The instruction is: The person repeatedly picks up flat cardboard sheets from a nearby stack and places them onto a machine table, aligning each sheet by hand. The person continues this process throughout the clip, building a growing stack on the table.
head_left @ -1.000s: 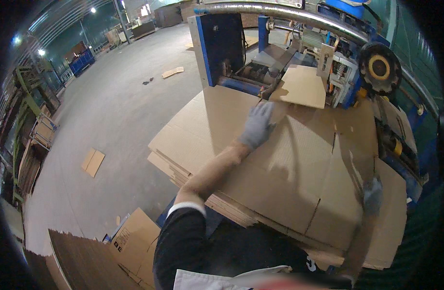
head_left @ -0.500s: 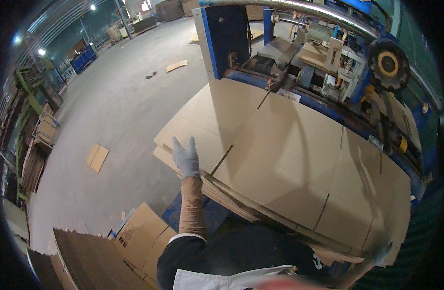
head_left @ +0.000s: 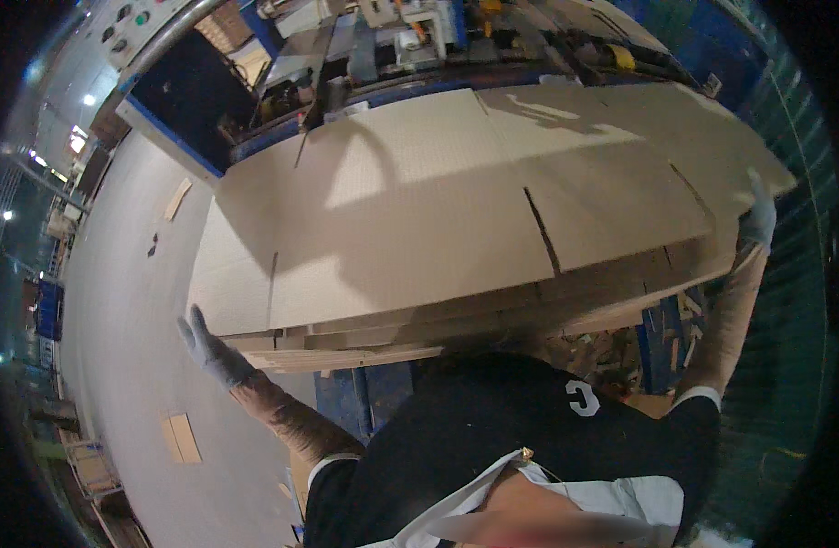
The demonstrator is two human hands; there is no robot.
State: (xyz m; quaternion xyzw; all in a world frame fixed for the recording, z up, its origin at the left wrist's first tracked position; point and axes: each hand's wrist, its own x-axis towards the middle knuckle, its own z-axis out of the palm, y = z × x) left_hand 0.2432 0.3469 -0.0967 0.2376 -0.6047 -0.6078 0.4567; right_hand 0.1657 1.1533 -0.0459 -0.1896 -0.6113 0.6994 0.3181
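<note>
A wide, slotted sheet of brown corrugated cardboard (head_left: pixel 419 228) lies on top of a stack of similar sheets (head_left: pixel 364 358) in front of me. My left hand (head_left: pixel 216 354), in a grey glove, is at the stack's near left corner with fingers stretched out and apart. Whether it touches the cardboard there I cannot tell. At the far right end of the sheets, my right hand (head_left: pixel 760 217), also gloved, has its fingers extended upright along the edge. It seems to rest against that edge without wrapping round it.
A blue machine (head_left: pixel 186 100) with rollers and metal parts stands directly behind the stack. Cardboard scraps (head_left: pixel 575 356) lie under the stack's near side. On the floor to the left is a small cardboard piece (head_left: pixel 180 438). A green corrugated wall (head_left: pixel 803 365) rises at right.
My view has swung to the right. My left hand has moved off the top sheet to the corner's outer side. My right hand, blurred low at the right before, is now up at the right end.
</note>
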